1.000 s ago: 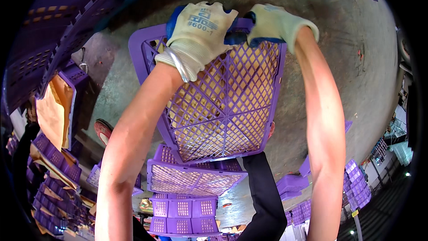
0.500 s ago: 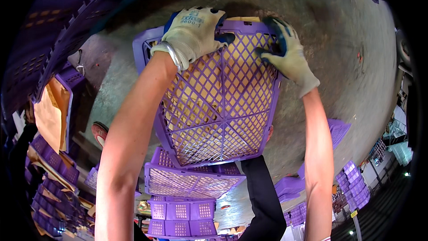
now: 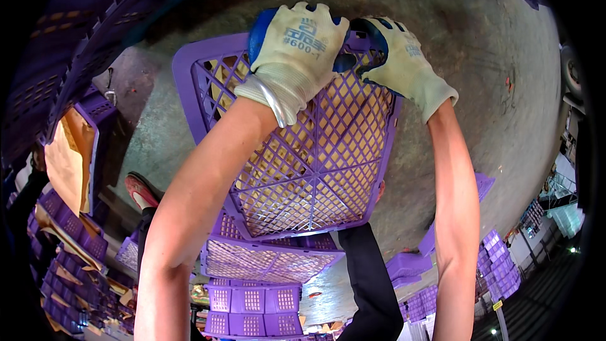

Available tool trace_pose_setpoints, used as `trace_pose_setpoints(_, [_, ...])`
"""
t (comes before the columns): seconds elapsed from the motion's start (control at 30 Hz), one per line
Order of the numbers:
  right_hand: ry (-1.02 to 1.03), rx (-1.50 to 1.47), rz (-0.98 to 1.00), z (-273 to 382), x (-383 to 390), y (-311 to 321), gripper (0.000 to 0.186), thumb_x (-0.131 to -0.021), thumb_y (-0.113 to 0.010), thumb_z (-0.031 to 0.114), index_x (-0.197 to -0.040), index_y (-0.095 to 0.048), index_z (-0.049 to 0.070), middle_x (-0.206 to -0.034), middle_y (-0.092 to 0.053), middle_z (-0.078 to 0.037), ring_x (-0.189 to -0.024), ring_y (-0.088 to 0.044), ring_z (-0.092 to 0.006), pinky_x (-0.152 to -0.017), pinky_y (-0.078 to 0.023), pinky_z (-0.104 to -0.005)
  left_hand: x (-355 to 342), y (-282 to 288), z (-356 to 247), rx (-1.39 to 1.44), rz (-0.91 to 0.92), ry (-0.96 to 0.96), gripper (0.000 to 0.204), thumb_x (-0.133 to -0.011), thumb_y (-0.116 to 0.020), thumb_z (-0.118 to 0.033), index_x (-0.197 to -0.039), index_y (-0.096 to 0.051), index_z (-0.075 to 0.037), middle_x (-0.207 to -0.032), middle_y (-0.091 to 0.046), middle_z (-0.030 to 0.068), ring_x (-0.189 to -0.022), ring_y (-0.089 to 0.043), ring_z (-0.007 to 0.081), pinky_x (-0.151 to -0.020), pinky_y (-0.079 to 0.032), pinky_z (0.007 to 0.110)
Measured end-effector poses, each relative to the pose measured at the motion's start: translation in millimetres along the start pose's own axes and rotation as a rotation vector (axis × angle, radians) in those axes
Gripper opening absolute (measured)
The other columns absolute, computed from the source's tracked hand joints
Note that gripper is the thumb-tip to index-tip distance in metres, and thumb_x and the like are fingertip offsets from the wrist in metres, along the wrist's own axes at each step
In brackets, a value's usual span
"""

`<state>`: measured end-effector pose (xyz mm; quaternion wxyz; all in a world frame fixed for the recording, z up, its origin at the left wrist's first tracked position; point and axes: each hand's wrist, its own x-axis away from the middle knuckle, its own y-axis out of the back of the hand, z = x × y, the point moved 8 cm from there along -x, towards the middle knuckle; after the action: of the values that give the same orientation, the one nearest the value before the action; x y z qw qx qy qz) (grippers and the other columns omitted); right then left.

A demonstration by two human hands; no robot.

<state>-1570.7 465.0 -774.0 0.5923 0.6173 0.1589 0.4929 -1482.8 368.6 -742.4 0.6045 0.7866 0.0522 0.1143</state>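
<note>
A purple plastic crate stands out in front of me with a diamond-lattice face turned my way. Light brown paper or board shows through its openings. My left hand, in a white knitted glove with blue coating and a silvery bracelet at the wrist, is closed over the crate's far rim near its middle. Just beside it, my right hand wears a matching glove and grips the same rim towards the right corner. The two thumbs lie on the lattice side, almost meeting; the fingertips beyond the rim are hidden.
Below the crate stands another lattice crate, with a stacked purple crate further down. On the left, a crate holds brown paper; large dark purple crates rise above it. Grey concrete floor extends right. A red shoe shows lower left.
My left hand has slid right along the far rim, close to the right hand. My right hand has shifted slightly left. The crate's upper left corner has swung a little outward to the left.
</note>
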Motion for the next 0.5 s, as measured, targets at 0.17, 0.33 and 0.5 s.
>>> trace_pose_setpoints(0.17, [0.120,0.009,-0.052,33,-2,10,0.069,-0.070,-0.072,0.024,-0.133,-0.045,0.013,-0.132,-0.049,-0.016,-0.126,-0.043,-0.0315,-0.107,-0.032,-0.0431,2,4,2,-0.008,0.041,0.009,0.059,-0.070,-0.078,-0.035,-0.120,-0.057,-0.014,-0.111,-0.061,0.0127,-0.105,-0.059,0.0300,-0.093,-0.046,0.040])
trace_pose_setpoints(0.33, [0.013,0.086,0.149,51,-24,16,0.061,-0.071,-0.066,0.015,-0.129,-0.048,0.006,-0.109,-0.063,-0.019,-0.113,-0.055,-0.0340,-0.102,-0.041,-0.0423,4,3,6,0.014,0.014,0.023,0.073,-0.065,-0.081,-0.038,-0.127,-0.051,-0.014,-0.115,-0.059,0.0120,-0.110,-0.056,0.0297,-0.096,-0.043,0.040])
trace_pose_setpoints(0.5, [-0.021,0.120,0.354,44,-37,2,0.065,-0.069,-0.064,0.012,-0.130,-0.047,0.004,-0.110,-0.063,-0.021,-0.113,-0.055,-0.0346,-0.096,-0.047,-0.0402,-4,-7,16,0.003,-0.052,0.018,0.079,-0.064,-0.081,-0.042,-0.130,-0.048,-0.013,-0.118,-0.058,0.0110,-0.115,-0.053,0.0296,-0.100,-0.040,0.041])
